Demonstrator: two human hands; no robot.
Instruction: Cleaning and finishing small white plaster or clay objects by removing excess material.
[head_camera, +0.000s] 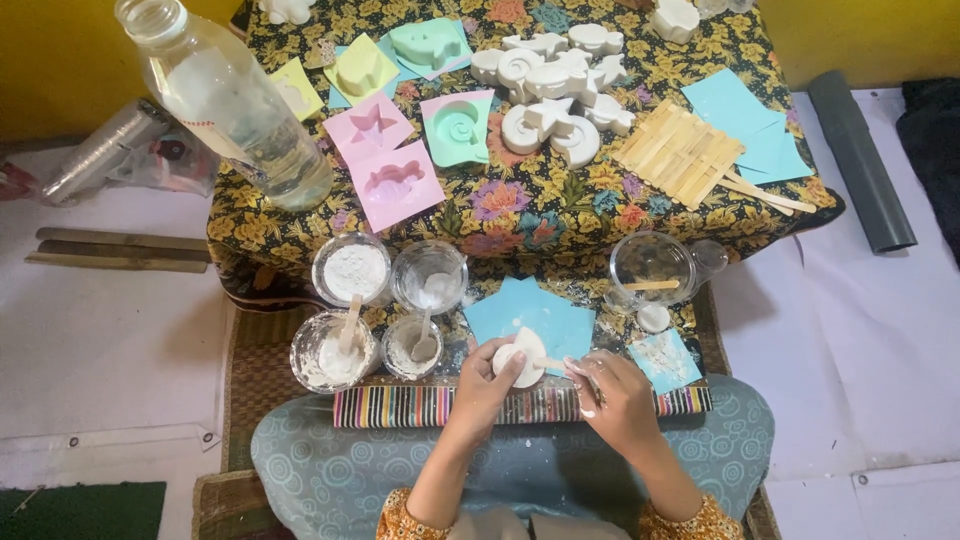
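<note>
The left hand (490, 385) grips a white cast (520, 357) over blue paper (530, 312) while the right hand (615, 395) pinches what looks like a stick (553, 364) against it, many finished casts (555, 85) heaped on the table (520, 210) beyond.

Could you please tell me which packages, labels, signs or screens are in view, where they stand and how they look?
Bottle: far left of the patterned table, tall, clear plastic, tilted in view.
Label: on the bottle's side, pale whitish with a red-trimmed edge.
No signs or screens show.
</note>
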